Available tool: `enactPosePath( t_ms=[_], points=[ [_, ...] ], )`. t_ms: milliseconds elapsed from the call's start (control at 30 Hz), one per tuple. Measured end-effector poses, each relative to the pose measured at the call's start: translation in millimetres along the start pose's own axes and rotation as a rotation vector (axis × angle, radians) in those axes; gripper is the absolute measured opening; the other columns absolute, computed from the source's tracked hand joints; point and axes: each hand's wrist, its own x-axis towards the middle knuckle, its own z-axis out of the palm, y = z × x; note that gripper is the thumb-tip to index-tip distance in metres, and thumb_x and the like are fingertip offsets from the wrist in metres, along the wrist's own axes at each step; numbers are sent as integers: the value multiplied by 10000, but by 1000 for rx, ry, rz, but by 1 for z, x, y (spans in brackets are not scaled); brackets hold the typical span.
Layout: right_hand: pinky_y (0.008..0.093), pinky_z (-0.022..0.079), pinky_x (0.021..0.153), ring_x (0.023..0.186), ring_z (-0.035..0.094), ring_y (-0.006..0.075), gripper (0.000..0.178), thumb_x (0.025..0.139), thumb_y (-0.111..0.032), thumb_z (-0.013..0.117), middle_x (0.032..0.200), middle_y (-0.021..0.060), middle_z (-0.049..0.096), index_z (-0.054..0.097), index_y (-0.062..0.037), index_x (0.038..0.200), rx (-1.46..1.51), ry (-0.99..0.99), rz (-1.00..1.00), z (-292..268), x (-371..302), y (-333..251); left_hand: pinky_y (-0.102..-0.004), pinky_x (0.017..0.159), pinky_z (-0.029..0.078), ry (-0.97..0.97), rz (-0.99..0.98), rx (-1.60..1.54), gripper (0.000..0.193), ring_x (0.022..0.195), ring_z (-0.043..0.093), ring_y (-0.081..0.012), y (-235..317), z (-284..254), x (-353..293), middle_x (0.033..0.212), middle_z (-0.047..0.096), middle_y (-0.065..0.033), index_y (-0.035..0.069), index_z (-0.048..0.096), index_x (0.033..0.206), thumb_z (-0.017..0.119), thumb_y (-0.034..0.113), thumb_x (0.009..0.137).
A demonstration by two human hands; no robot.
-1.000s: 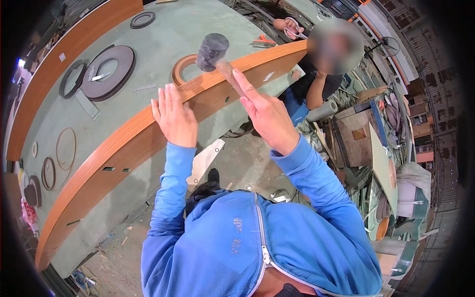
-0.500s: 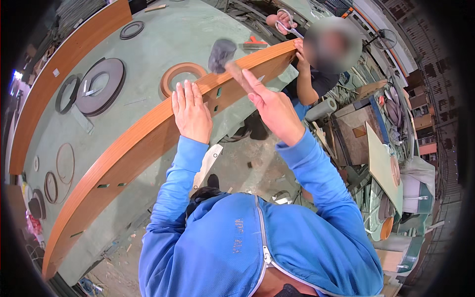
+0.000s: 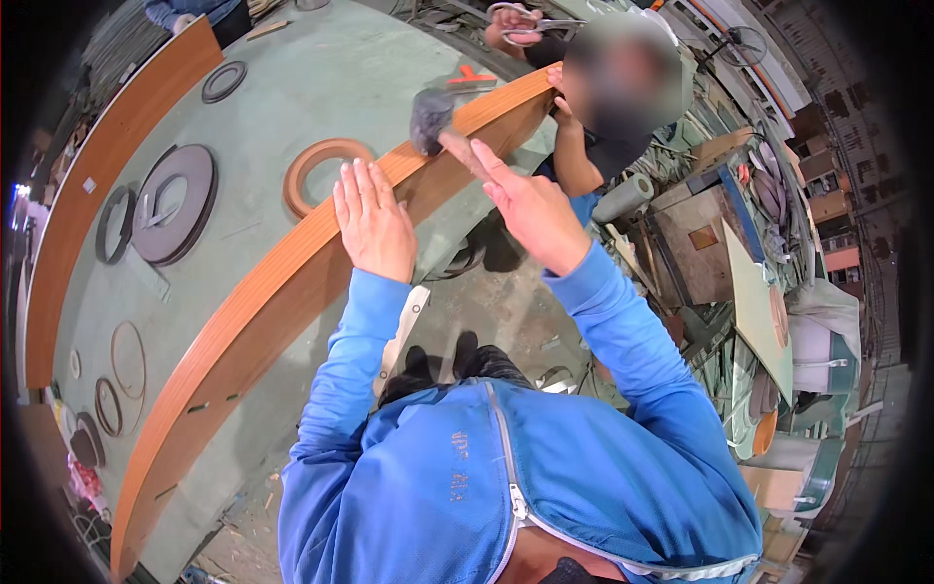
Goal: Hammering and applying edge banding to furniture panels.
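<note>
A long wood-grain board [image 3: 263, 302] stands on its narrow side, curved in this view, running from lower left to upper right. My left hand [image 3: 377, 222] lies on its upper edge, fingers outstretched and close together. My right hand [image 3: 535, 209] grips the wooden handle of a mallet [image 3: 431, 119], index finger along the handle. The mallet's dark head is at the board's edge, just beyond my left fingertips; contact is unclear. A co-worker's hand [image 3: 559, 92] holds the board's far end, and their other hand [image 3: 514, 24] holds scissors [image 3: 545, 23].
Rolls of edge-banding strip, one orange-brown [image 3: 295, 180] and one grey [image 3: 146, 219], lie on the green table [image 3: 258, 127]. A second board [image 3: 107, 185] stands at the left, another person's gloved hand [image 3: 183, 23] at its end. Scrap and panels [image 3: 754, 292] crowd the right side.
The mallet head has come down slightly toward the board's edge. My left hand stays on the edge. Another person's hand now shows at the left board's far end. The view has shifted.
</note>
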Motion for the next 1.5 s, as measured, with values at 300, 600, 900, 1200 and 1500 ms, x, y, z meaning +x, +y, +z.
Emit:
enactPosePath(
  t_ms=[300, 600, 900, 1200, 1500],
  points=[
    [478, 455, 564, 622, 596, 405, 547, 918, -173, 547, 699, 217, 602, 357, -230, 1427, -1, -72, 9, -19, 8, 32, -461, 1139, 199, -27, -22, -4, 628, 1361, 305, -354, 34, 27, 28, 1424, 387, -197, -37, 397, 1359, 618, 142, 798],
    [487, 462, 578, 667, 611, 401, 570, 915, -168, 552, 785, 224, 628, 335, -245, 1437, -6, -24, 34, -35, 24, 84, -448, 1136, 214, -26, -8, 5, 632, 1367, 296, -344, 60, 47, 49, 1433, 378, -193, -27, 400, 1363, 632, 138, 799],
    [400, 476, 613, 704, 600, 409, 603, 889, -68, 580, 796, 234, 609, 374, -243, 1429, 50, -118, 34, -48, 36, 74, -476, 1132, 212, 35, -48, -37, 558, 1355, 307, -384, 77, 64, 61, 1407, 379, -259, -97, 414, 1314, 582, 128, 831],
    [409, 474, 590, 637, 573, 400, 590, 883, -58, 588, 745, 221, 595, 399, -223, 1417, -60, -171, 17, -50, 45, 95, -460, 1137, 202, 16, -118, -13, 564, 1367, 288, -370, 91, 66, 69, 1421, 368, -247, -80, 420, 1318, 597, 151, 835],
    [486, 431, 539, 588, 575, 388, 585, 910, -163, 561, 613, 188, 556, 337, -253, 1442, -10, -47, -83, -52, 51, 125, -463, 1140, 190, -78, -72, 142, 660, 1372, 276, -371, 110, 94, 93, 1424, 364, -239, -69, 376, 1353, 634, 192, 805]
  ],
)
